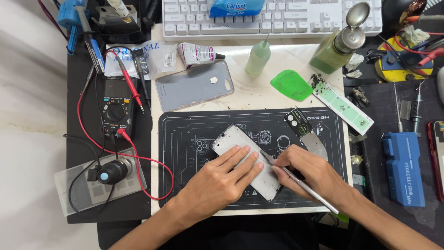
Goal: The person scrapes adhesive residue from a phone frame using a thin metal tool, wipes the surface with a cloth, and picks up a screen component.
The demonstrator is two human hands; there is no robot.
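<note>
A white keyboard [273, 16] is lying along the desk's far edge. A black multimeter [115, 109] is trailing red leads at left; a grey phone cover [194, 85] and green plastic card [291, 84] are sitting nearby, beside what seems a solvent bottle [257, 58].

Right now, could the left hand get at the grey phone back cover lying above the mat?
Probably yes. The left hand lies flat on the phone frame, holding nothing, and the grey back cover lies face-down straight ahead with only bare mat between. Lifting it would leave the frame unsteadied under the right hand and its metal tool.
</note>
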